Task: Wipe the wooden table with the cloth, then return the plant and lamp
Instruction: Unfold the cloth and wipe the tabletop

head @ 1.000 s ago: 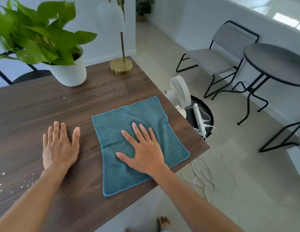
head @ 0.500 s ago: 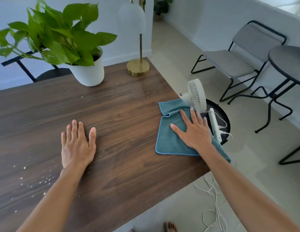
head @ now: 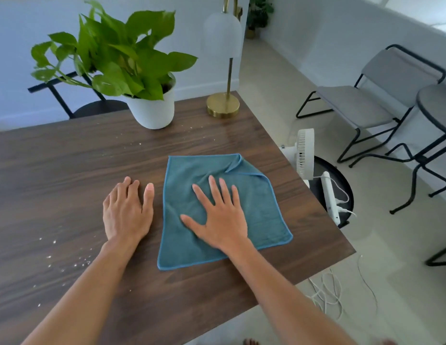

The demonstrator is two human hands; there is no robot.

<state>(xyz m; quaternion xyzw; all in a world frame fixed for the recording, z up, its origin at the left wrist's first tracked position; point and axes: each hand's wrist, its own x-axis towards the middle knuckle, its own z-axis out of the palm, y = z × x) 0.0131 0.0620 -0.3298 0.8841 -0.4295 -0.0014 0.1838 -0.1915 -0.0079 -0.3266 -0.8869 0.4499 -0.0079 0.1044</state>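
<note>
A teal cloth (head: 256, 202) lies spread on the dark wooden table (head: 67, 170), its far right corner folded over. My right hand (head: 220, 220) presses flat on the cloth with fingers spread. My left hand (head: 126, 212) rests flat on the bare wood just left of the cloth. A leafy plant in a white pot (head: 153, 113) stands at the table's far edge. A brass lamp (head: 223, 105) with a white shade stands beside it at the far right corner. White crumbs (head: 67, 260) are scattered on the wood at the left.
Right of the table edge, a white fan (head: 302, 153) and a power strip (head: 330, 195) sit on a low black round stand. White cables (head: 326, 295) lie on the floor. A grey chair (head: 373, 95) and a round table (head: 438, 105) stand further right.
My right hand has slid the cloth back from the table's right edge toward the middle, and the cloth is spread wider. My left hand stayed flat on the wood.
</note>
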